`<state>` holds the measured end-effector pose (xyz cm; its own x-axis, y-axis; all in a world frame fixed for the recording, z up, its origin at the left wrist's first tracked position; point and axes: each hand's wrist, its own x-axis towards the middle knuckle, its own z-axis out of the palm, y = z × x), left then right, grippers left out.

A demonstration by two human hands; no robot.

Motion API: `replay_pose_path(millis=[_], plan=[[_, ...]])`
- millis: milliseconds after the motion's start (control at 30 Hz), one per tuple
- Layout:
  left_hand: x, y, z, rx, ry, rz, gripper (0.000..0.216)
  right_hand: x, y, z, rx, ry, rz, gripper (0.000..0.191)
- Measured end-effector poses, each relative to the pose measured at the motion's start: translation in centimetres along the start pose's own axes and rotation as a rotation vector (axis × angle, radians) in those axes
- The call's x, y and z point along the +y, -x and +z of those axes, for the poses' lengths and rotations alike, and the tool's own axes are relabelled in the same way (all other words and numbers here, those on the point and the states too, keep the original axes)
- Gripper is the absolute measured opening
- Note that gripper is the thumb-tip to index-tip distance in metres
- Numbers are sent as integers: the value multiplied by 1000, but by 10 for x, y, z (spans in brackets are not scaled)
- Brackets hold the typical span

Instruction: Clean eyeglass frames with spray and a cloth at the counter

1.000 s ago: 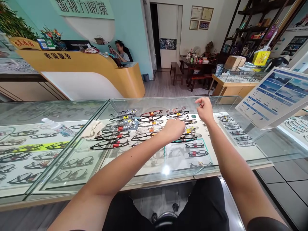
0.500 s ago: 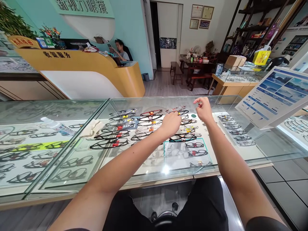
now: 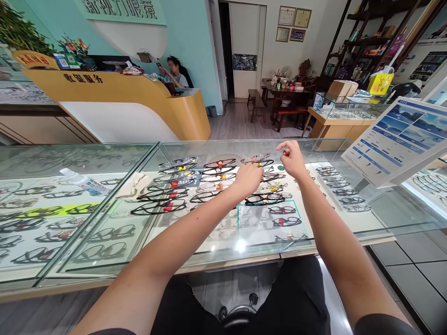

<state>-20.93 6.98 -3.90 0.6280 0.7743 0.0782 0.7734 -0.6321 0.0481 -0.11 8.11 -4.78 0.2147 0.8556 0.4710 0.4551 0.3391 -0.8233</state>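
Note:
Several rows of eyeglasses lie on the glass counter (image 3: 216, 249), many with red or yellow tags. My left hand (image 3: 248, 179) reaches over the middle rows with its fingers curled closed. Its fingertips are hidden behind the hand, beside a dark-framed pair of eyeglasses (image 3: 268, 163), so what they grip cannot be made out. Just beyond is a red-patterned pair of eyeglasses (image 3: 254, 158). To the right, my right hand (image 3: 292, 160) hovers above the glass, index finger bent out to the left and apart from the others, holding nothing visible.
A white spray bottle (image 3: 84, 182) and a beige cloth (image 3: 135, 186) lie left on the counter. A tilted printed sign (image 3: 398, 139) stands at the right. More eyeglasses (image 3: 344, 190) show under the glass. Behind the yellow desk (image 3: 190, 111) sits a person (image 3: 178, 77) holding a phone.
My right hand has shifted slightly left, closer to my left hand. My left hand stays nearly in place over the eyeglasses.

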Motion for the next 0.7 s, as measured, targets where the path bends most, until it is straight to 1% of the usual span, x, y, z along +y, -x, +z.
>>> replay_pose_path(millis=[100, 167, 267, 367, 467, 533, 600, 700], plan=[[1, 1, 0, 13, 9, 13, 31, 0, 0, -1, 3, 0, -4, 33], [1, 3, -5, 46, 20, 17, 31, 0, -2, -4, 16, -1, -4, 33], [-1, 9, -22, 131, 74, 0, 29, 0, -4, -13, 62, 12, 14, 32], [-10, 18, -45, 223, 257, -28, 22, 1, -5, -20, 108, 16, 42, 29], [-32, 31, -61, 283, 600, -74, 20, 0, -3, -19, 114, -7, 49, 26], [-54, 42, -63, 275, 845, -114, 25, -3, 1, -13, 92, -27, 45, 25], [-77, 57, -57, 254, 1049, -136, 36, -10, 6, -2, 55, -57, 41, 23], [-107, 78, -41, 293, 1277, -128, 50, -28, 17, 23, -19, -133, 45, 17]])
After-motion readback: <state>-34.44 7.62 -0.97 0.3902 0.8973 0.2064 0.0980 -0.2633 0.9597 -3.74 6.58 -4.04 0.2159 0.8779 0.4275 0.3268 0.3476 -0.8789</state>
